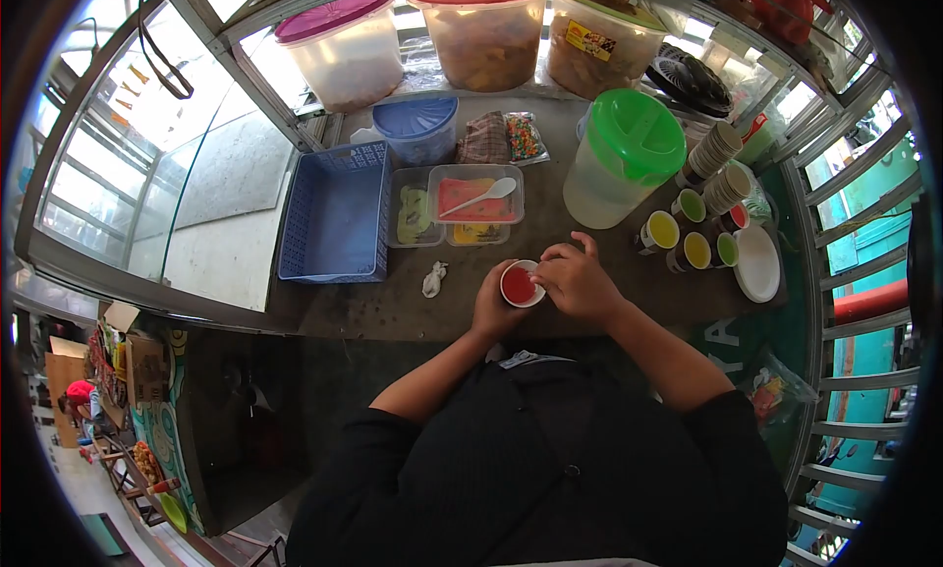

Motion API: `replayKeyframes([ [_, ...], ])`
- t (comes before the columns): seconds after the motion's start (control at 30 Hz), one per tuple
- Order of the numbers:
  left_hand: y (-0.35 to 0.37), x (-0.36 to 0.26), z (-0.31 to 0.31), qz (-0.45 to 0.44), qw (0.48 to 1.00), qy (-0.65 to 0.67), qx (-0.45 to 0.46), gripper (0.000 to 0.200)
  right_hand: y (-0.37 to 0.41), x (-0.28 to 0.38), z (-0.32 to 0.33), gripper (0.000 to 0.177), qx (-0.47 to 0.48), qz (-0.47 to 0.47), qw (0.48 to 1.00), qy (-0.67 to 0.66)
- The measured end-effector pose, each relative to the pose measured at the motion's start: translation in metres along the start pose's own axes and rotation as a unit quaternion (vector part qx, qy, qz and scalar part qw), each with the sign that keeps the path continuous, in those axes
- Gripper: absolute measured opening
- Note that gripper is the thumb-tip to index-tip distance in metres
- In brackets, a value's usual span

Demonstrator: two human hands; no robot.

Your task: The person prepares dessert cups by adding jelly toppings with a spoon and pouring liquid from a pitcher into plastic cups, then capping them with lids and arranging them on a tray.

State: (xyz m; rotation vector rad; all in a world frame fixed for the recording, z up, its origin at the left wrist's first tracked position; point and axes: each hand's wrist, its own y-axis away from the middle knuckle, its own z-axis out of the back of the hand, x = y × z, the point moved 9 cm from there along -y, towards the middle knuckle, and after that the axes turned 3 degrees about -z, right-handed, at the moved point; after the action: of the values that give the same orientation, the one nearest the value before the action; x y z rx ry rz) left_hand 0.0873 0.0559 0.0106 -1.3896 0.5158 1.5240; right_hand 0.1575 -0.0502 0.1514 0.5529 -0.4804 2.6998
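Note:
My left hand is wrapped around a small paper cup with red contents, near the table's front edge. At the cup's right rim, my right hand has thumb and fingers pinched together; what they grip is hidden. Beyond the hands, a clear plastic container with red contents carries a white spoon. It rests on containers with green contents and yellow contents. Left of the cup lies a crumpled white tissue.
A blue basket stands left. On the right are a green-lidded pitcher, several filled paper cups, stacked cups and a white plate. Lidded tubs line the back; a glass case borders the left.

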Motion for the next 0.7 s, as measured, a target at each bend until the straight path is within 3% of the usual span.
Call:
replayKeyframes([
  [0.27,-0.001,-0.001,0.001,0.000,1.000,0.006,0.000,0.079,-0.007,0.000,-0.017,0.011,0.022,-0.009,1.000,0.002],
  [0.7,0.001,0.008,0.000,0.015,1.000,0.005,-0.003,0.082,-0.027,0.001,-0.034,0.018,0.029,-0.047,0.993,-0.104],
])
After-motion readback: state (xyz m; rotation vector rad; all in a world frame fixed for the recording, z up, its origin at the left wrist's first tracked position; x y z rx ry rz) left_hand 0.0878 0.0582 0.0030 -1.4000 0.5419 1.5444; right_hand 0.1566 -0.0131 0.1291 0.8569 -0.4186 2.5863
